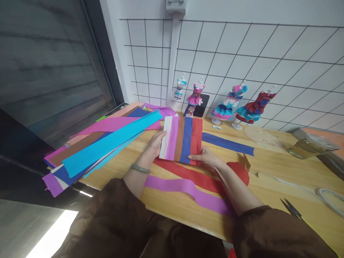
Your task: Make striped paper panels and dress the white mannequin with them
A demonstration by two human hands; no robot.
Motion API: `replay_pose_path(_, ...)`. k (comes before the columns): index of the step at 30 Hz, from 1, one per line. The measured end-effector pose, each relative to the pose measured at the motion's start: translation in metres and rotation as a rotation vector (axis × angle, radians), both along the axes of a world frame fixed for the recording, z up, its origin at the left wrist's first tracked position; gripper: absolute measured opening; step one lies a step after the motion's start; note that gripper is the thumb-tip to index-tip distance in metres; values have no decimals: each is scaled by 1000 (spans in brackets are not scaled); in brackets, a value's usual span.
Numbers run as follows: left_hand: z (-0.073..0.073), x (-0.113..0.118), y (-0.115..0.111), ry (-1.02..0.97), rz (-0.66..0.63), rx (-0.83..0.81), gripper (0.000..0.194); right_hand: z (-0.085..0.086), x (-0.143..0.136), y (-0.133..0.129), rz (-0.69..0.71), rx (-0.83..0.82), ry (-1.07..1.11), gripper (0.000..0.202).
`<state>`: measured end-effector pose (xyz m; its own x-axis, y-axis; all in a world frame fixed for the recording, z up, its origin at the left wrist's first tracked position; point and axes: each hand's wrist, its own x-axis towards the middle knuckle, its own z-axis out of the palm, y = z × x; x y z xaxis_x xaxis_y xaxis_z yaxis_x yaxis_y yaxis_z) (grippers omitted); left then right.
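Between my two hands is a striped piece of crepe paper [178, 139], with white, purple, brown, blue and red bands side by side. My left hand [157, 142] grips its white edge, the thumb on top. At the lower right corner, my right hand [205, 157] pinches the red and blue bands, thumb in front and the other fingers behind. Beneath the sheet and my right forearm runs a red paper strip [185, 175]. Closer to me lies a wavy purple strip [172, 184]. A blue strip [228, 143] extends to the right behind my right hand.
Coloured paper strips [107, 143] are heaped at the left, overhanging the table edge. Small dress forms in paper dresses [223, 107] stand along the wall, with a phone [202, 105] among them. Scissors [291, 208], a tape roll [331, 200] and a clear container [306, 145] are at the right.
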<state>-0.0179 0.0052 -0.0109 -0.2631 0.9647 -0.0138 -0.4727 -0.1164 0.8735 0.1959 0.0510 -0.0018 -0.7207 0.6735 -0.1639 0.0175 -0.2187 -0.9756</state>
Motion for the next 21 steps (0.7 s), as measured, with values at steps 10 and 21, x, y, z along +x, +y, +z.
replay_pose_path(10,1,1,-2,-71,-80,-71,26,-7,3,12,-102,-147,144,29)
replay_pose_path(21,4,1,-1,-171,-73,-112,20,-6,5,15,-113,-160,194,21)
